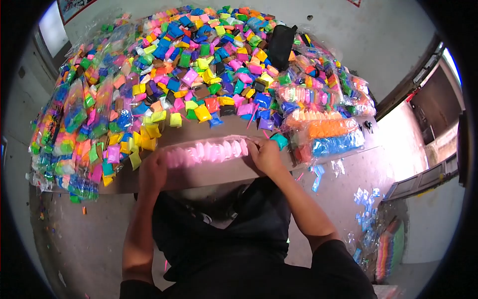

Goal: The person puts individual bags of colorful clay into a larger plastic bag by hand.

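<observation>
A long clear plastic bag holding a row of pink packets lies across the table's near edge, between my two hands. My left hand is closed at the bag's left end, slightly blurred. At the right end, my right hand pinches the bag, thumb and fingers together. A teal packet lies just beyond my right hand. Yellow packets sit close behind my left hand.
A big heap of colourful small packets covers the table. Filled bags of orange packets and blue packets lie at the right. A black pouch rests on the heap. Wrappers litter the floor.
</observation>
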The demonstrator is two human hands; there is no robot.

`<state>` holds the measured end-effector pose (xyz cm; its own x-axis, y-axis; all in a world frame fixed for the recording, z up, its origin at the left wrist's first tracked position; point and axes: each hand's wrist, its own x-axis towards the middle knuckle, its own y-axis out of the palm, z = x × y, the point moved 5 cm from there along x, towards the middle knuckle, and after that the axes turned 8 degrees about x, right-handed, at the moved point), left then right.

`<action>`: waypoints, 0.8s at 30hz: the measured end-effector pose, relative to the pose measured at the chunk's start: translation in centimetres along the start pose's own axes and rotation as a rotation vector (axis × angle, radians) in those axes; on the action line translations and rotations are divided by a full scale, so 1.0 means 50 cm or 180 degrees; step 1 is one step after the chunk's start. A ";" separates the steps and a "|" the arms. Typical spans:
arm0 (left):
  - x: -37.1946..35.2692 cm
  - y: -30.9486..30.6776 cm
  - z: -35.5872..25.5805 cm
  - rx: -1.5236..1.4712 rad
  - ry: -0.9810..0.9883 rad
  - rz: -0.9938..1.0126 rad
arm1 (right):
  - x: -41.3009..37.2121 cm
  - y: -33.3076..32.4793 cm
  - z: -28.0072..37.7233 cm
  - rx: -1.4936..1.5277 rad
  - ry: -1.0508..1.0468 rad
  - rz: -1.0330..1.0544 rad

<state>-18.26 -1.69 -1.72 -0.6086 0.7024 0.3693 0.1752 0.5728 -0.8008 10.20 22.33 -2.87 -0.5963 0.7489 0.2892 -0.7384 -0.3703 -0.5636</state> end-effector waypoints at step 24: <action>-0.072 0.053 0.013 -0.3100 -0.2756 0.1260 | -0.038 0.004 -0.068 0.2570 0.1694 0.0353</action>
<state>-16.10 -2.97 -5.46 -0.6137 0.6064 -0.5056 0.7009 0.7132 0.0046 12.25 22.69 -6.17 -0.6016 0.7641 -0.2329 -0.7987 -0.5706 0.1910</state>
